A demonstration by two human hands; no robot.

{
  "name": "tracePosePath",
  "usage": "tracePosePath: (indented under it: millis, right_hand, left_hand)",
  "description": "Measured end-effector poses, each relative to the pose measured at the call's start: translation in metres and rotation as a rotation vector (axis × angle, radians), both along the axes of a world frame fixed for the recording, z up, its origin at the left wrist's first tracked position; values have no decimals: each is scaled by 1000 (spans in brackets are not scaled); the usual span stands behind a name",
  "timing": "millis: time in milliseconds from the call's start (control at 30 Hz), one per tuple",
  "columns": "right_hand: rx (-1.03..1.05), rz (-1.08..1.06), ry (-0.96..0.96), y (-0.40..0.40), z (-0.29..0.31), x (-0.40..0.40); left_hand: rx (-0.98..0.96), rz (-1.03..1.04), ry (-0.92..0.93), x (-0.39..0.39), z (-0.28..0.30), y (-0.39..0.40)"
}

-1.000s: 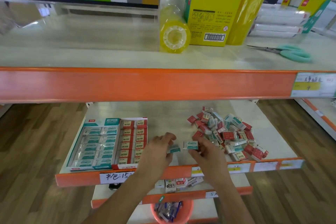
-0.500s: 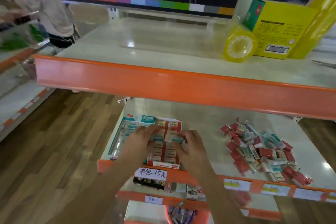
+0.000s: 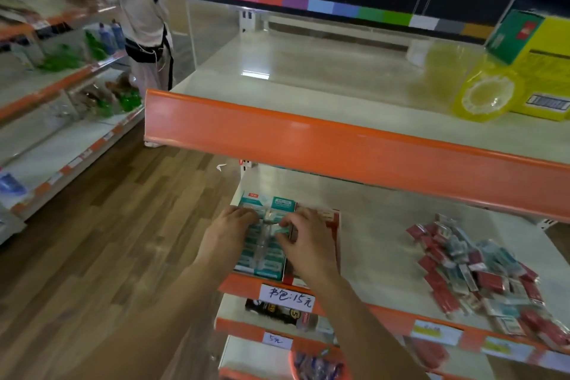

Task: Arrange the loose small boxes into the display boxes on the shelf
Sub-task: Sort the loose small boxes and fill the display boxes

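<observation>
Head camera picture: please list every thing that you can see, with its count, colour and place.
teal display box: one, teal, left end of middle shelf, under both hands
red display box: one, red, right beside the teal one, mostly hidden
loose small boxes: a pile, red and teal, right on middle shelf
price label: one, white, handwritten, shelf edge
tape roll: one, yellow, top shelf
carton: one, yellow and green, behind the roll
another person: one, pale clothes, left aisle
left hand: on teal display box
right hand: fingers pinch a small teal box
</observation>
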State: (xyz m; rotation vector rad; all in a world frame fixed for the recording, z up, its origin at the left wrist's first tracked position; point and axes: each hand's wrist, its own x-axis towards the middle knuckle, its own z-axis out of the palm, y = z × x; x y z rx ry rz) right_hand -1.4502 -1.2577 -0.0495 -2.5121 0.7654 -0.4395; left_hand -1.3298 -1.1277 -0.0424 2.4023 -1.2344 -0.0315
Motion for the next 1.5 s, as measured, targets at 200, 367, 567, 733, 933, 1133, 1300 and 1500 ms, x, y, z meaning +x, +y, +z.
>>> tracePosePath:
  millis: [200, 367, 567, 733, 933, 1133, 1300, 1500]
  right_hand:
    - [-39, -24, 12, 0, 1, 9]
    - [-54, -26, 51, 1, -1, 14]
    - [-50, 0, -8, 0, -7, 11]
    - [-42, -58, -113, -13, -3, -12]
    - [-8, -252, -109, -43, -1, -63]
    - [71, -468, -163, -67, -9, -126]
    - [57, -613, -110, -81, -10, -169]
    - [88, -677, 2, -99, -14, -205]
  left_hand:
    - [11, 5, -43, -2, -4, -4]
    - [19, -4, -54, -1, -5, -7]
    - [3, 30, -49, -7, -4, -8]
    - [-65, 3, -49, -27, 1, -25]
    - [-144, -113, -55, -71, 13, -67]
    - [-92, -234, -9, -122, 4, -110]
    - [-44, -387, -23, -166, -5, -137]
    - [3, -506, 14, -206, -14, -166]
